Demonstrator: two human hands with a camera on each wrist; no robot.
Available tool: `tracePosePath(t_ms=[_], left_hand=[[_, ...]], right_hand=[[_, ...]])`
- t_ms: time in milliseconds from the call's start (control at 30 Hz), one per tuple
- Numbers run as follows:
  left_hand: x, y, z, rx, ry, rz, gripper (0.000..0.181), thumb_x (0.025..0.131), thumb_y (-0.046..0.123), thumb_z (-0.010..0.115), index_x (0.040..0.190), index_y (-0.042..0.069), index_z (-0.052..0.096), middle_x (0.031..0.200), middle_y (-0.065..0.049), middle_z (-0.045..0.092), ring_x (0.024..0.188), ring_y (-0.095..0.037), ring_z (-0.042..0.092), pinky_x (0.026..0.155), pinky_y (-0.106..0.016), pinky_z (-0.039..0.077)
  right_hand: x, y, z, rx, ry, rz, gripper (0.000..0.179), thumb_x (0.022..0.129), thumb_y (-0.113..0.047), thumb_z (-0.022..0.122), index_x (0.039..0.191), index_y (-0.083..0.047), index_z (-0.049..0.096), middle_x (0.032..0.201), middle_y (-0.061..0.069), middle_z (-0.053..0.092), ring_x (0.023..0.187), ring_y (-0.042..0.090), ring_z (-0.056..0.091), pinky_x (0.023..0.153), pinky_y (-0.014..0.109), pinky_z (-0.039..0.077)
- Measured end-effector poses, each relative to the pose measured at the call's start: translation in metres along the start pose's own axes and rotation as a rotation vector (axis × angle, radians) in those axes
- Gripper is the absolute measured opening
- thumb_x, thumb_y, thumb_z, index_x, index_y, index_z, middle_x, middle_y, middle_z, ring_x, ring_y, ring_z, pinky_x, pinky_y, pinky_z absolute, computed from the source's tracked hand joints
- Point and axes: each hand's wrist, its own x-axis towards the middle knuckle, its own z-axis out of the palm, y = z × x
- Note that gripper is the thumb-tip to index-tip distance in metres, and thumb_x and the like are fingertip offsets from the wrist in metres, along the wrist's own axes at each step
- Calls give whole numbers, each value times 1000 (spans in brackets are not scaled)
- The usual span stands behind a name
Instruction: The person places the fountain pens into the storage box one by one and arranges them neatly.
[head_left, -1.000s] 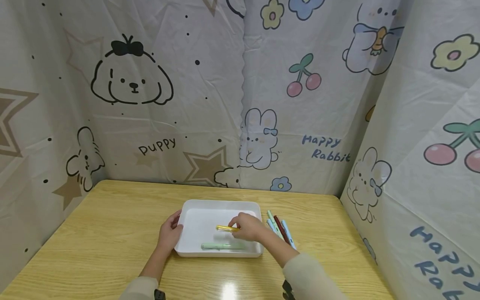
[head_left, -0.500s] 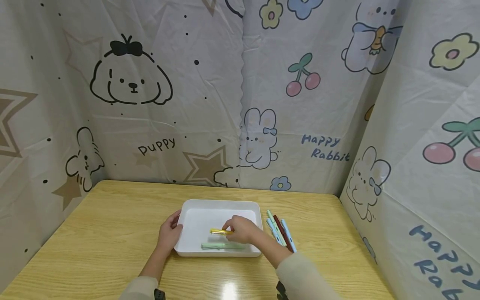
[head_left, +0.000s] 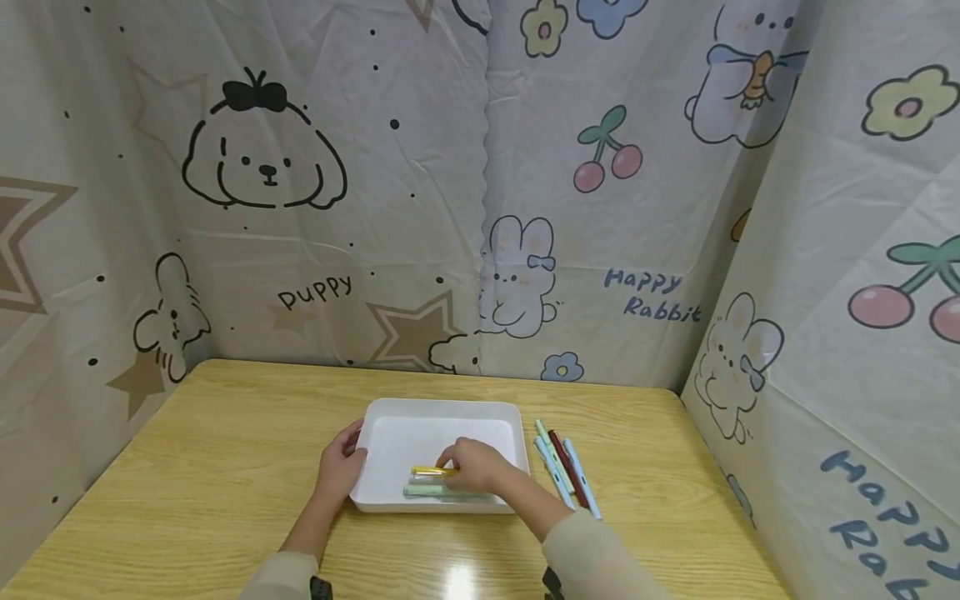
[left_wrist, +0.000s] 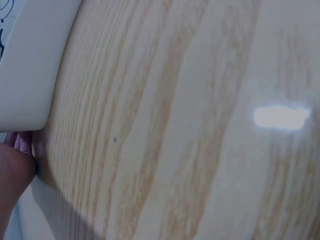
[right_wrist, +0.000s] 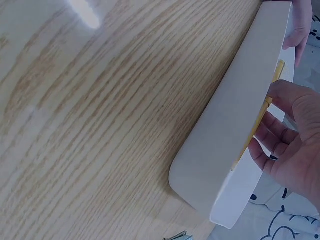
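Note:
My right hand [head_left: 474, 467] pinches a yellow pen [head_left: 429, 472] over the white tray [head_left: 420, 415], low and level with its long front side. In the right wrist view the yellow pen [right_wrist: 261, 114] lies between the thumb and fingers, both ends showing. Just in front of it, a light green pen [head_left: 431, 492] lies in the tray, its right part covered by the hand. My left hand [head_left: 341, 465] grips the tray's left wall, thumb at the rim. Part of the left hand [left_wrist: 15, 162] shows beside the tray corner in the left wrist view.
Right of the tray, several pens lie side by side on the wooden table [head_left: 247, 433]: light blue pens [head_left: 582, 477], a dark red pen [head_left: 567, 467] and a light green pen [head_left: 542, 431]. Patterned cloth [head_left: 420, 208] walls the table at the back and sides.
My right hand has moved left and toward the front of the tray with the yellow pen, close to the green pen. My left hand has stayed at the tray's left wall.

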Motion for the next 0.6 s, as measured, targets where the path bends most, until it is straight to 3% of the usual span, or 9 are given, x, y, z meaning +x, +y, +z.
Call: tracePosePath(t_ms=[600], left_hand=[[2, -4, 1, -13, 4, -10, 49, 91, 3, 42, 140, 4, 40, 138, -22, 45, 122, -34, 46, 101, -48, 40]], right_hand=[[2, -1, 8, 9, -19, 26, 22, 79, -16, 67, 100, -16, 73, 82, -4, 65, 71, 4, 52, 66, 20, 45]])
